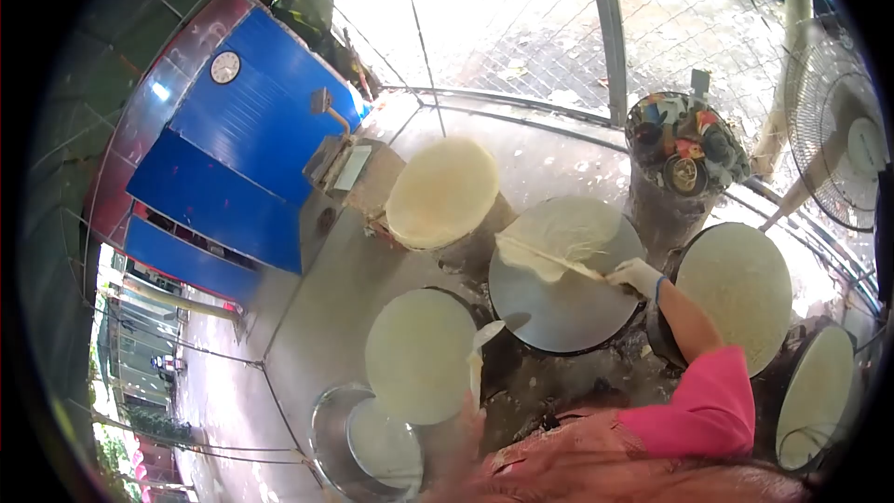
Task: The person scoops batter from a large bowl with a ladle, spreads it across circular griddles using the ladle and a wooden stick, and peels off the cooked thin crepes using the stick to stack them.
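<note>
My right hand [636, 277], in a pale glove, is closed at the drawn-out edge of a thin pale sheet [559, 228]. The sheet lies over the upper part of the middle round griddle [568, 312], whose lower part shows bare grey. Its edge is wrinkled and narrows toward my fingers. My left hand [486, 335], also pale-gloved, is beside the right edge of the left round griddle [419, 354], which a pale layer covers. Its fingers are too indistinct to read.
More pale-covered round plates stand at the upper left [442, 194], right [736, 293] and far right [815, 396]. A round basin [326, 428] is at lower left. A cluttered drum [670, 205] and a fan [833, 140] stand at right, near the wire fence.
</note>
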The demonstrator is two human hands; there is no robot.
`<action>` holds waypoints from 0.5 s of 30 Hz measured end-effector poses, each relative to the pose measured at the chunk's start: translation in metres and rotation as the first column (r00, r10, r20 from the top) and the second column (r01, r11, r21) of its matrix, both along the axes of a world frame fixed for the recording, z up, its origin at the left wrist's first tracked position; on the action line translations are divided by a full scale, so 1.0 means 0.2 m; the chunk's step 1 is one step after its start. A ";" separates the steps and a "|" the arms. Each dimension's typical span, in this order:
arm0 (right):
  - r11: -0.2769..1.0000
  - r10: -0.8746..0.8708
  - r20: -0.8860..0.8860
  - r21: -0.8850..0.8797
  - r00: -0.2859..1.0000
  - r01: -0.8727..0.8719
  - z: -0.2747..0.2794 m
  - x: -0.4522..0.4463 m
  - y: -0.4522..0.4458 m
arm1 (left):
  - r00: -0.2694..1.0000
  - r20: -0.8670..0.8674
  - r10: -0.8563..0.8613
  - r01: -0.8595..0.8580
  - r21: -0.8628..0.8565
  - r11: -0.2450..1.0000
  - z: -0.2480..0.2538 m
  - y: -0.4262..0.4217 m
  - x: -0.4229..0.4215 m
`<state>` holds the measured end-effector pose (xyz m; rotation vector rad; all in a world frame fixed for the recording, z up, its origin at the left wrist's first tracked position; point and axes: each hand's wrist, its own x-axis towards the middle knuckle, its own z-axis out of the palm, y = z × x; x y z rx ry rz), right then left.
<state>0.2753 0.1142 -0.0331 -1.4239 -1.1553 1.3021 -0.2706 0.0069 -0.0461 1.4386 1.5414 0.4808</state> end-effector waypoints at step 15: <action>0.832 0.176 -0.161 -0.503 0.971 -0.234 0.10 0.08 -0.08 | 0.983 0.142 0.116 -0.099 -0.119 0.988 -0.10 -0.29 -0.05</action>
